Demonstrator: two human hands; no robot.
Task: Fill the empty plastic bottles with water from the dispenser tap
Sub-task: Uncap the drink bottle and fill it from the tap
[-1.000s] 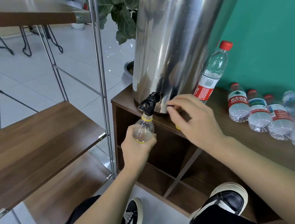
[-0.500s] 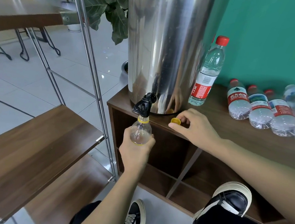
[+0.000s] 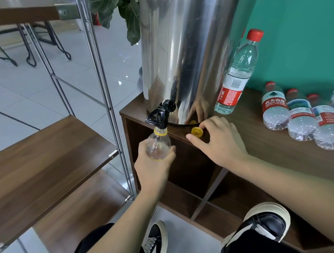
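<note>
Left hand [image 3: 153, 166] grips bottle [image 3: 158, 145] under tap [image 3: 160, 114]; right hand [image 3: 218, 140] (fingers relaxed) touches yellow cap [image 3: 197, 131] on desk [image 3: 261, 142], 3 o'clock of tap.

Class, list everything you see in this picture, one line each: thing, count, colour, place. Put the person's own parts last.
Dispenser: one, silver, on the cabinet's left end.
Tap: one, black, at the dispenser's base.
Small bottle: one, clear with yellow neck ring, mouth under the tap.
Cap: one, yellow, on the cabinet top by the right fingers.
Upright bottle: one, clear, red cap, right of the dispenser.
Lying bottles: at least four, clear, red labels, far right.
Cabinet: one, dark brown, against the green wall.
Shelf rack: one, wood and metal, left.
Plant: one, green, behind.
Shoes: two, black and white, below.
Left hand: grips the small bottle.
Right hand: at the cap.
</note>
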